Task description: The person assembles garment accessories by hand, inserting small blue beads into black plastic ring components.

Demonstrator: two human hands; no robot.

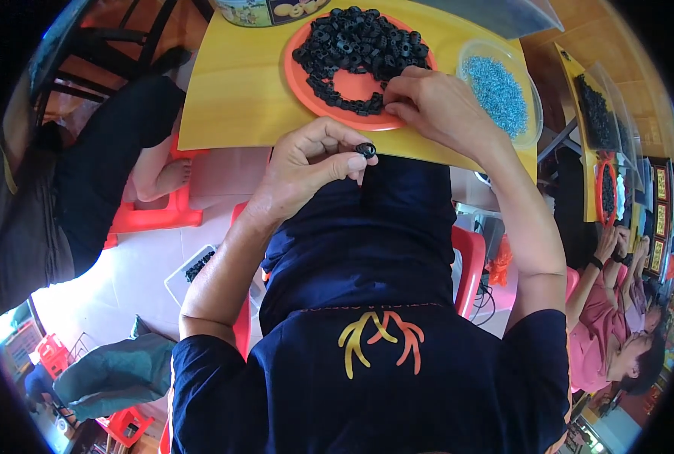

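Note:
Between the thumb and fingertips of my left hand (pixel 314 161) is a small black ring-shaped plastic part (pixel 365 150), held just off the table's near edge. A metallic glint shows in its opening. My right hand (pixel 439 106) reaches over an orange-red plate (pixel 295 72), its fingers pinched together at the right side of the heap. Whatever those fingertips hold is hidden. Many more black plastic parts (pixel 356 41) are heaped on the plate, with a bare patch near the middle. Right of the plate, close to my right hand, a clear round tub (pixel 535 121) contains small shiny blue-silver metal pieces (pixel 496 94).
The yellow table (pixel 231 106) ends just before my lap. A printed tin (pixel 269 11) stands at its far left. On the floor to my left is a pale tray (pixel 178 284) with black parts. Other people sit on both sides; another worktable (pixel 579 151) lies right.

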